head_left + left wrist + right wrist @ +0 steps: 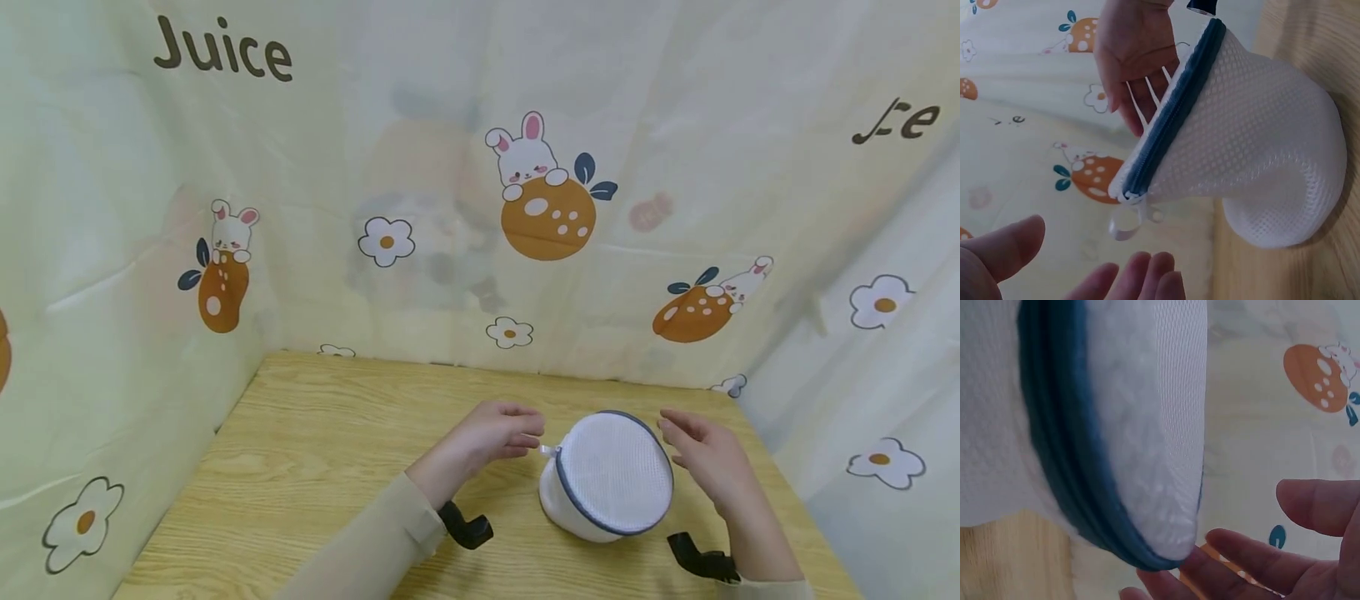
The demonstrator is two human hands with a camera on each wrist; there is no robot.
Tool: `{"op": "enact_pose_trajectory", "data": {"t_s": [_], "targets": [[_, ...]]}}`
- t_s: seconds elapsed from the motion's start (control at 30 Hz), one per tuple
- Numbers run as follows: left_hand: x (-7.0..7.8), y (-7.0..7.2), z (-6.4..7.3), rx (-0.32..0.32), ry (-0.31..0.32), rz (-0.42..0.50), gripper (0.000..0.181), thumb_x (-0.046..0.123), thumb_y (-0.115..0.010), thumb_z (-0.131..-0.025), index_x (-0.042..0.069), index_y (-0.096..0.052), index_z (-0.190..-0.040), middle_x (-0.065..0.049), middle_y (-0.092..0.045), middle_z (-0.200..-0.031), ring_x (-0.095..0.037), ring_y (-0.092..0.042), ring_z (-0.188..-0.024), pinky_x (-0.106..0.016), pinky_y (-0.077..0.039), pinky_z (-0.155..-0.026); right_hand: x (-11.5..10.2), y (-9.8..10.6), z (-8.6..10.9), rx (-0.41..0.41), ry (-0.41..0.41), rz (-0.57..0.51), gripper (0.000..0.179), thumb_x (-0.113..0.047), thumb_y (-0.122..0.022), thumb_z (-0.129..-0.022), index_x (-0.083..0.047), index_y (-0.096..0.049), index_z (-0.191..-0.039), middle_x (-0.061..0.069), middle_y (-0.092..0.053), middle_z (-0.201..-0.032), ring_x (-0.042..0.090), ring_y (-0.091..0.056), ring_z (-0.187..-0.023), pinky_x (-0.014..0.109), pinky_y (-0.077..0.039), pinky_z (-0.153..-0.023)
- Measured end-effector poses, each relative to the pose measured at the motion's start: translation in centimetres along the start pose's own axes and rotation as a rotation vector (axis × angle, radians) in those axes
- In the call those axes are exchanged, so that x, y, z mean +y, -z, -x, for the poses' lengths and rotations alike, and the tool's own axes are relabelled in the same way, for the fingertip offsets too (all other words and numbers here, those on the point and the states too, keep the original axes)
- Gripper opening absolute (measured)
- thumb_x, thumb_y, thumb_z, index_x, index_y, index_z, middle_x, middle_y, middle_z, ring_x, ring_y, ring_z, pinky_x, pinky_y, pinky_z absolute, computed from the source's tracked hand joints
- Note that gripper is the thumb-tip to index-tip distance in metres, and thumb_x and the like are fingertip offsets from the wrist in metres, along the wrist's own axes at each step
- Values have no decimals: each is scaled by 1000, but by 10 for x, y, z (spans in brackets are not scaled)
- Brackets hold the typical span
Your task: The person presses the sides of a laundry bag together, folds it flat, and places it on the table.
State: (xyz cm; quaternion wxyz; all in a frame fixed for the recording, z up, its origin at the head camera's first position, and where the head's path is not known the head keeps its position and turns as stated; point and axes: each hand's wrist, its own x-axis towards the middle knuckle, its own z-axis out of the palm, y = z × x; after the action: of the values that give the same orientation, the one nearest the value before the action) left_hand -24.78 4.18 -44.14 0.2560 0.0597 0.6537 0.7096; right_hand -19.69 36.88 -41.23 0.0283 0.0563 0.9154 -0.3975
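A white mesh laundry bag (617, 473) with a dark blue zipper round its top stands slightly tilted on the wooden table. Its zipper (1175, 112) looks closed along the visible side, and a white pull tab (1127, 224) hangs at the zipper's end. Just left of the bag, near the pull tab, is my left hand (501, 435), fingers relaxed and apart from it. My right hand (705, 450) hovers at the bag's right rim with loosely bent fingers. In the right wrist view those fingers (1241, 556) partly pass behind the rim. Neither hand grips anything.
The light wooden table (322, 467) extends to the left and behind the bag. A printed curtain (450, 167) with rabbits, oranges and flowers encloses the table at the back and both sides. Black wrist mounts (467, 527) sit on both wrists.
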Motion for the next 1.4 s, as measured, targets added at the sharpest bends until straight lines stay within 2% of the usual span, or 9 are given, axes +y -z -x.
{"op": "enact_pose_trajectory", "data": {"t_s": [0.07, 0.17, 0.3, 0.43, 0.6, 0.8, 0.9, 1.1, 1.4], "targets": [[1, -2, -8, -13, 8, 13, 43, 22, -76, -101, -2, -68, -136, -23, -75, -131, -28, -77, -113, -45, -60, -107, 4, 0, -6, -30, -31, -78, 70, -48, -45, -115, 4, -42, -162, 30, -51, -161, 46, -56, -143, 42, -63, -99], [1, -5, -18, -30, 22, 10, 41, 22, -78, -99, 0, -71, -133, -21, -77, -128, -31, -77, -115, -43, -61, -104, 8, 0, -14, -63, -82, -145, 71, -48, -49, -114, 5, -42, -161, 30, -54, -158, 42, -61, -139, 42, -63, -99], [1, -10, -29, -36, 50, -4, 34, 24, -81, -97, 4, -75, -124, -18, -78, -125, -28, -79, -111, -38, -63, -98, 10, 1, -21, -100, -127, -173, 77, -53, -54, -111, 6, -43, -159, 28, -57, -155, 34, -64, -132, 44, -63, -100], [1, -16, -36, -43, 58, -4, 28, 21, -82, -96, 5, -78, -118, -17, -80, -120, -23, -80, -103, -33, -63, -89, 11, -1, -25, -129, -129, -188, 74, -50, -58, -110, 6, -47, -157, 26, -58, -151, 25, -64, -122, 41, -62, -97], [1, -28, -39, -57, 48, 1, 28, 18, -84, -94, 4, -79, -117, -10, -83, -107, -15, -78, -91, -26, -61, -76, 11, -6, -28, -131, -144, -178, 71, -48, -62, -109, 5, -51, -155, 24, -60, -148, 20, -62, -112, 33, -60, -88], [-2, -42, -43, -51, 57, -30, 32, 19, -88, -91, 3, -78, -118, -3, -78, -93, -9, -68, -75, -19, -53, -60, 10, -11, -29, -110, -166, -206, 69, -46, -66, -107, 7, -55, -150, 21, -67, -137, 18, -66, -102, 31, -62, -82], [-3, -45, -44, -24, 57, -68, 34, 20, -88, -91, 4, -78, -120, -3, -78, -94, -9, -67, -75, -18, -52, -58, 10, -14, -30, -102, -171, -229, 67, -44, -68, -106, 8, -57, -148, 15, -71, -127, 15, -67, -96, 30, -63, -78], [-6, -48, -46, 0, 46, -127, 27, 21, -86, -93, 6, -80, -115, -3, -77, -94, -11, -69, -77, -21, -58, -64, 13, -18, -33, -99, -170, -285, 51, -34, -71, -106, 7, -66, -135, -2, -73, -100, 13, -68, -85, 31, -62, -71], [-13, -46, -48, 16, 45, -82, 15, 12, -81, -95, 2, -81, -106, 2, -67, -78, -7, -59, -66, -17, -50, -54, 22, -29, -42, -186, -144, -398, 31, -25, -69, -107, 4, -71, -117, -2, -71, -89, 13, -70, -78, 33, -63, -67]]}}
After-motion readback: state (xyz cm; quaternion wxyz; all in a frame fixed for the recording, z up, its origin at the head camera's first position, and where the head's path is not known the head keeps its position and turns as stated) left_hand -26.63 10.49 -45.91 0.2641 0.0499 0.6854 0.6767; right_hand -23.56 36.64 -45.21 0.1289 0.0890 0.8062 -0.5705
